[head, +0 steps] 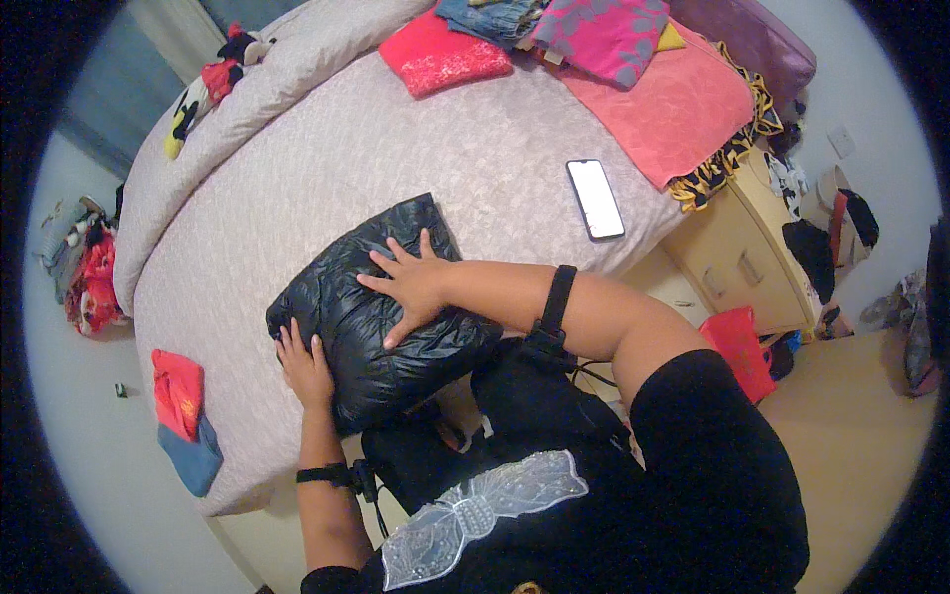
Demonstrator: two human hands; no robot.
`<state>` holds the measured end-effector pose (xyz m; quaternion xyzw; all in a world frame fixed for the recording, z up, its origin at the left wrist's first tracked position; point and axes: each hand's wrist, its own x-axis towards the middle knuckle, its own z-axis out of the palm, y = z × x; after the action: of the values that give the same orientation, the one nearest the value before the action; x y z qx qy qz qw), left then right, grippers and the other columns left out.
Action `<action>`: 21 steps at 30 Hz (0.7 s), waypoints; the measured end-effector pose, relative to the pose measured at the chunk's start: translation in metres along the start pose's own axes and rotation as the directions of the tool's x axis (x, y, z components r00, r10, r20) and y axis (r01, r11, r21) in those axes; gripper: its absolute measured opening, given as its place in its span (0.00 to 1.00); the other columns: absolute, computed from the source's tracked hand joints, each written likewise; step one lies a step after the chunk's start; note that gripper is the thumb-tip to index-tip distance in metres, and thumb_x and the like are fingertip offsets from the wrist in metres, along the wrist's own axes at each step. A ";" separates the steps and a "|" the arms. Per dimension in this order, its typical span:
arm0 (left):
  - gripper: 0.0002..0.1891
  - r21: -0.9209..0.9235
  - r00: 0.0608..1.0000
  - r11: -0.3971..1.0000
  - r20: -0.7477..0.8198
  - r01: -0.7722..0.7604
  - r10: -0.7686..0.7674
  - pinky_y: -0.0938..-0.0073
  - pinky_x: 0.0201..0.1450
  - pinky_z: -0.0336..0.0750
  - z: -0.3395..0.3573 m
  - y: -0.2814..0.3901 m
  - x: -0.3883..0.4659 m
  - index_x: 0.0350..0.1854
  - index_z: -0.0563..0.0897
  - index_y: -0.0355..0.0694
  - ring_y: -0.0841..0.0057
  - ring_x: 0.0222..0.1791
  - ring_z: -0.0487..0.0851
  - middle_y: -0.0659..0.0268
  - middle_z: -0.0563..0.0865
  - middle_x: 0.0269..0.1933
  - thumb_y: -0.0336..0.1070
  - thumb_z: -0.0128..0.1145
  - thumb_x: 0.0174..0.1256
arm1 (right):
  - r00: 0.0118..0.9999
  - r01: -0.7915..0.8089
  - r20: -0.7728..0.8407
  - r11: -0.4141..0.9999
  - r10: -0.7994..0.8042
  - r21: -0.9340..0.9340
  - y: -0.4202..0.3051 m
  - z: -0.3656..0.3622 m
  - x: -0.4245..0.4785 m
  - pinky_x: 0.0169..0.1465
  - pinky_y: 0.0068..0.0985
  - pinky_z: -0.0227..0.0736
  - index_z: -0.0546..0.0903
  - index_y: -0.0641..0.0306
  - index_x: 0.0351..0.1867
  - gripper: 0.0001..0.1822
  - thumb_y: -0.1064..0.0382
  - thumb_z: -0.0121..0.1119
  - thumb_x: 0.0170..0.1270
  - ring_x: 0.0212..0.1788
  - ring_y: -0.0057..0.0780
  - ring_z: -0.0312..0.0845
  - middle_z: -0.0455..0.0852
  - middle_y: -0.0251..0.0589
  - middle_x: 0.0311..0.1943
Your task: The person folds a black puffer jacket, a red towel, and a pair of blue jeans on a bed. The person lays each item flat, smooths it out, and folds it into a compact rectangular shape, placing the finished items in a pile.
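A folded black puffer garment (401, 371) with a glossy quilted surface lies on the near edge of the bed (356, 156). My right hand (412, 286) rests flat on its top with the fingers spread. Against its left side lies my left hand (306, 364), the fingers apart and touching the fabric. Neither hand grips anything. The front edge of the garment reaches over the bed's side by my lap. To the right on the bed is a smartphone (596, 200) with a bright screen.
Folded red cloth (445, 56), jeans (493, 22) and pink patterned fabric (605, 37) lie at the far side. Red and blue garments (178, 393) sit at the bed's left edge. A plush toy (219, 78) rests on the bedding. Right of the bed stands a wooden drawer cabinet (742, 252).
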<state>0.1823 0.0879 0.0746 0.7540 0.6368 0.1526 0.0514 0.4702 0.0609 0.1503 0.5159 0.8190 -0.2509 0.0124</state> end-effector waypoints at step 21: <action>0.41 -0.520 0.685 0.449 0.594 0.727 -0.422 0.60 0.50 0.74 -0.023 -0.065 0.032 0.50 0.76 0.22 0.57 0.46 0.82 0.44 0.82 0.47 0.55 0.72 0.43 | 0.953 0.017 -0.303 1.000 -0.011 0.019 -0.017 0.018 -0.027 0.63 0.45 0.59 0.79 0.63 0.49 0.28 0.46 0.65 0.53 0.63 0.50 0.63 0.70 0.56 0.60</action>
<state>0.1190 0.1289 0.0840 0.4138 0.7190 0.2139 0.5158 0.4642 0.0249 0.1494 0.5426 0.8120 -0.1777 -0.1208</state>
